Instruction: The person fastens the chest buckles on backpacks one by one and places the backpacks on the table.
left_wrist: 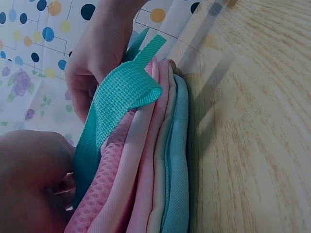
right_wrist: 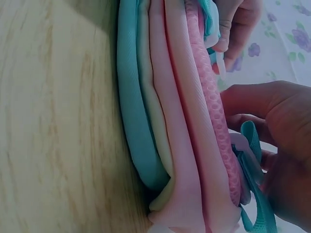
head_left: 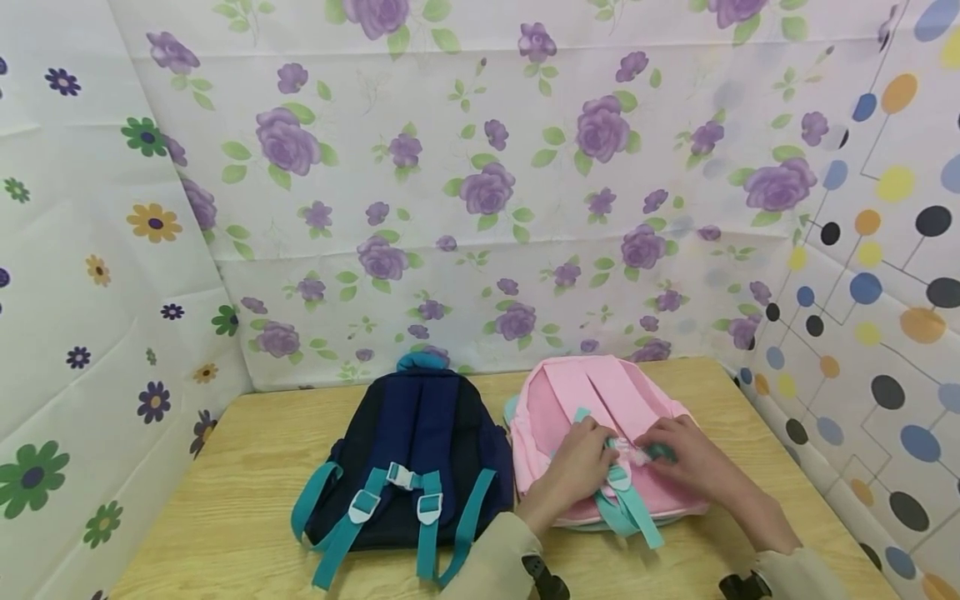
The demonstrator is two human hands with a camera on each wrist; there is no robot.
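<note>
A pink backpack [head_left: 551, 421] lies flat on the wooden table, its shoulder-strap side up, with teal webbing straps [head_left: 633, 504]. Over its middle, my left hand [head_left: 577, 467] pinches a white plastic buckle piece [right_wrist: 221, 63] on a teal strap. Just right of it, my right hand [head_left: 693, 462] holds another part of the strap, with a teal loop [right_wrist: 250, 131] and a pale plastic slider beside the fingers. The two hands are close together but apart. In the left wrist view, a folded teal strap [left_wrist: 121, 97] hides some fingertips.
Left of the pink backpack lies a dark blue backpack [head_left: 390, 417] with teal straps and a fastened white chest buckle [head_left: 401, 476]. Both bags rest on a wooden table [head_left: 247, 467]. Patterned cloth walls [head_left: 450, 208] stand behind and at both sides.
</note>
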